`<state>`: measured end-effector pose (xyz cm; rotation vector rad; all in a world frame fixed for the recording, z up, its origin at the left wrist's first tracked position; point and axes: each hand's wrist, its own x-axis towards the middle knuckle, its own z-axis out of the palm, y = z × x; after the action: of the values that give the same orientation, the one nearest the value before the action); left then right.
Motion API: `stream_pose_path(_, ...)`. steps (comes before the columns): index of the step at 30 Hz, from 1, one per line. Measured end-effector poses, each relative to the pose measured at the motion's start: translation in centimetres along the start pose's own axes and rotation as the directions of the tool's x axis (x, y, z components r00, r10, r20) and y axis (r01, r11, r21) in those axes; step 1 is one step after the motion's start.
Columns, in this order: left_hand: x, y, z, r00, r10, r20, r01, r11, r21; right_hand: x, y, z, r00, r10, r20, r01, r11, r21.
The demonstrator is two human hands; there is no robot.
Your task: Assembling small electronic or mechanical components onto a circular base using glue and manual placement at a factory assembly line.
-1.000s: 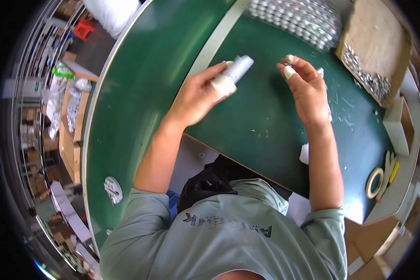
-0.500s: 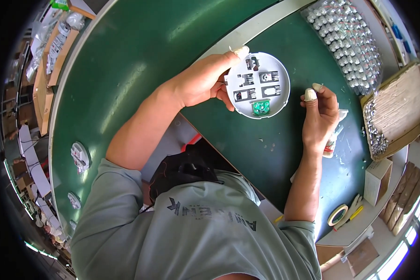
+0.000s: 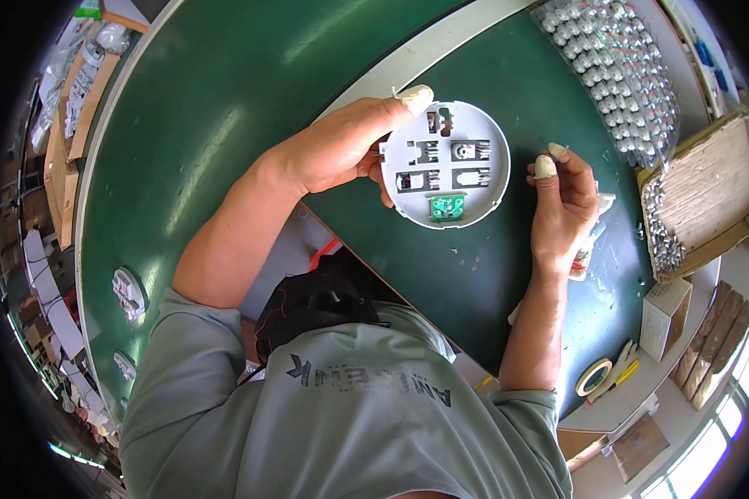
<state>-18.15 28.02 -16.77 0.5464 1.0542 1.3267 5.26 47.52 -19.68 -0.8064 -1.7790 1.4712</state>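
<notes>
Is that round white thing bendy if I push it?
The round white casing is probably stiff: it looks flat though the left hand holds just one side. It may be light, being shallow with several cutouts. The green circuit board could be fragile, since it sits exposed.

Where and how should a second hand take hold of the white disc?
Probably pinch the disc by its bare right rim, coming from the right: the left hand holds the left side, and that rim lies clear of the green board.
</notes>
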Motion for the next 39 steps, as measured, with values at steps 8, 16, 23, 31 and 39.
stream_pose_path(8, 0.2, -0.8, 0.3, 0.999, 0.033, -0.029, -0.031, 0.999, 0.043, -0.3, -0.3, 0.0, 1.0, -0.022, 0.007, 0.022, 1.0, 0.015)
stream_pose_path(16, 0.6, -1.6, -2.1, 0.995, 0.008, 0.099, -0.013, 0.999, 0.048, 0.0, -0.3, 0.0, 1.0, -0.012, 0.018, 0.012, 1.0, 0.0)
stream_pose_path(23, 0.7, -2.7, -2.2, 0.997, 0.034, 0.068, -0.028, 0.996, -0.086, 0.4, -1.2, -0.3, 0.999, 0.002, 0.033, -0.002, 1.0, -0.015)
stream_pose_path(31, -1.9, 1.1, -4.0, 0.665, 0.619, -0.418, -0.413, 0.771, 0.484, -1.1, -0.9, 0.1, 1.0, 0.014, 0.021, -0.014, 1.0, 0.005)
stream_pose_path(39, 0.1, 5.2, -3.8, 0.471, 0.864, -0.176, 0.236, 0.069, 0.969, -0.1, -1.9, 0.4, 0.998, 0.043, 0.041, -0.043, 0.999, 0.007)
